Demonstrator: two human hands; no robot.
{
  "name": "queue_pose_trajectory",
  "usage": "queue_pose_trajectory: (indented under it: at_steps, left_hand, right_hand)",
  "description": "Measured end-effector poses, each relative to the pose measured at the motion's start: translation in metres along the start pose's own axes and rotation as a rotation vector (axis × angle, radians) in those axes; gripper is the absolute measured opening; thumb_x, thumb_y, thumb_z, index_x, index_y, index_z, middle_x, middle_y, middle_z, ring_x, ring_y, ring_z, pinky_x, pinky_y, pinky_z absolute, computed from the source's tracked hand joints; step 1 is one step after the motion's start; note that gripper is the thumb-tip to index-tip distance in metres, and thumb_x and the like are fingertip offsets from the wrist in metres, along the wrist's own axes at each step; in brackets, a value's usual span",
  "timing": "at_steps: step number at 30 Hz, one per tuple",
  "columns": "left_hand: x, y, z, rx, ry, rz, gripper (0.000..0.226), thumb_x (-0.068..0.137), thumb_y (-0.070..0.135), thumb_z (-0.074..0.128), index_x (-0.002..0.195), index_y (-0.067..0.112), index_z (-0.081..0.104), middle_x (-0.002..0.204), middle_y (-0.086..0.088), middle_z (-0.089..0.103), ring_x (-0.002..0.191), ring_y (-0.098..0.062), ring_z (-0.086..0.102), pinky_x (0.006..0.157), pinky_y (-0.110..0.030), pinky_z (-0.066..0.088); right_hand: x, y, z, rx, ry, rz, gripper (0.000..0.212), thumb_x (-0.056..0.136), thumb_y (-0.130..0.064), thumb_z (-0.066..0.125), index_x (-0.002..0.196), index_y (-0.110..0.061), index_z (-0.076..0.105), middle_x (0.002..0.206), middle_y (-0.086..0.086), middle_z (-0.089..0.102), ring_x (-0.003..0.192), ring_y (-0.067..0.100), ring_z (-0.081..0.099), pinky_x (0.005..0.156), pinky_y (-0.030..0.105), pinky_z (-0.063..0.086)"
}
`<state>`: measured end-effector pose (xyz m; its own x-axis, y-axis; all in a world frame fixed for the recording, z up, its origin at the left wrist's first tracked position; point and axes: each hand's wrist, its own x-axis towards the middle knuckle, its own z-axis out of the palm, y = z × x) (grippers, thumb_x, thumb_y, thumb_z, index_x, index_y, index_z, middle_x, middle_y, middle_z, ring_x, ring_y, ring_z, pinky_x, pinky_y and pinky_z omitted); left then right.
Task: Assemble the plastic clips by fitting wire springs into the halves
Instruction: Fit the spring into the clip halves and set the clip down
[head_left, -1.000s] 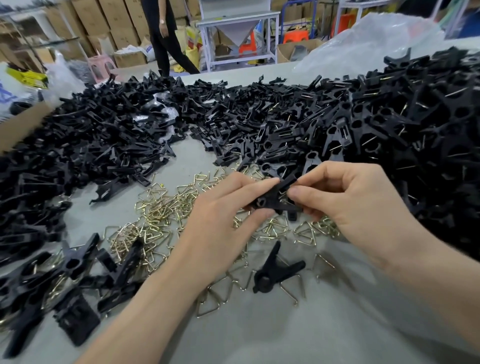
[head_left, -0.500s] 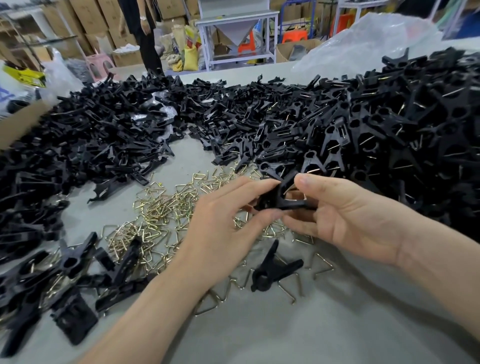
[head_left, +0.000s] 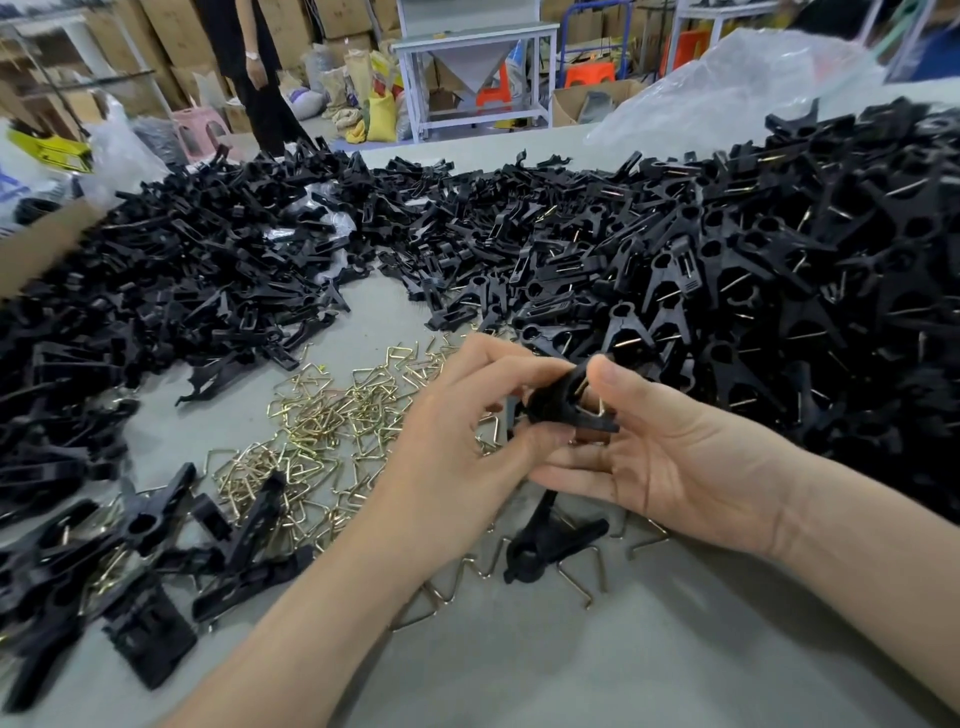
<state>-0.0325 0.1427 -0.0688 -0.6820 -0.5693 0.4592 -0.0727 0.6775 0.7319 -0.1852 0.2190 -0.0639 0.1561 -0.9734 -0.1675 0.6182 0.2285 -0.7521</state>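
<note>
Left grip (head_left: 457, 444) and right grip (head_left: 675, 452) both pinch the clip (head_left: 558, 400), the right turned palm-up since a second ago, exposing its wire spring (head_left: 601, 404), probably nearly seated.

Our left forearm (head_left: 311, 623) rises from the bottom edge, our right forearm (head_left: 862, 566) enters from the right, and both meet at centre. Our left hand (head_left: 457, 447), knuckles up, pinches a black clip (head_left: 558, 402) between thumb and curled fingers. Our right hand (head_left: 680, 457), palm up, sets its thumb on top, fingers stretched beneath.
</note>
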Motion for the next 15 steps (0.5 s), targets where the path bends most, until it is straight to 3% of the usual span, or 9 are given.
queue_pose_trajectory:
  at_steps: [3, 7, 11, 13, 15]
  left_hand:
    - [0.000, 0.001, 0.000, 0.006, -0.005, -0.024, 0.030, 0.079, 0.017, 0.067, 0.108, 0.028, 0.066, 0.099, 0.014, 0.058, 0.100, -0.008, 0.055, 0.087, -0.015, 0.041]
    - [0.000, 0.002, 0.001, 0.012, 0.023, -0.020, 0.030, 0.078, 0.017, 0.068, 0.107, 0.025, 0.068, 0.098, 0.010, 0.060, 0.098, -0.010, 0.055, 0.087, -0.016, 0.041]
    - [0.000, 0.003, 0.000, 0.001, 0.054, 0.003, 0.033, 0.075, 0.021, 0.072, 0.105, 0.033, 0.065, 0.095, 0.009, 0.059, 0.093, -0.007, 0.055, 0.084, -0.014, 0.040]
    - [0.000, 0.004, -0.001, 0.021, 0.058, 0.037, 0.036, 0.074, 0.027, 0.074, 0.107, 0.037, 0.063, 0.096, 0.009, 0.058, 0.094, -0.008, 0.055, 0.084, -0.016, 0.041]
    - [-0.001, 0.004, -0.002, 0.053, 0.056, 0.074, 0.042, 0.072, 0.036, 0.077, 0.111, 0.037, 0.061, 0.097, 0.008, 0.056, 0.095, -0.013, 0.056, 0.085, -0.020, 0.044]
  right_hand:
    - [0.000, 0.002, -0.001, -0.056, 0.021, -0.032, 0.054, 0.050, -0.039, 0.089, 0.093, -0.008, 0.076, 0.091, 0.014, 0.071, 0.081, 0.023, 0.071, 0.073, 0.033, 0.058]
    - [0.000, 0.000, 0.001, -0.157, 0.027, -0.080, 0.040, 0.064, -0.038, 0.071, 0.088, -0.006, 0.076, 0.083, 0.013, 0.071, 0.076, 0.019, 0.071, 0.069, 0.029, 0.058]
    - [-0.001, -0.001, 0.005, -0.180, -0.001, -0.122, 0.039, 0.068, -0.036, 0.065, 0.086, -0.003, 0.076, 0.083, 0.010, 0.070, 0.072, 0.015, 0.069, 0.067, 0.026, 0.058]
    - [-0.002, 0.001, 0.009, -0.195, -0.012, -0.138, 0.045, 0.070, -0.034, 0.063, 0.088, 0.006, 0.071, 0.085, 0.013, 0.068, 0.074, 0.016, 0.067, 0.070, 0.028, 0.058]
    - [-0.002, 0.002, 0.011, -0.207, -0.017, -0.161, 0.060, 0.072, -0.033, 0.061, 0.093, 0.023, 0.056, 0.089, 0.022, 0.061, 0.079, 0.020, 0.064, 0.075, 0.031, 0.058]
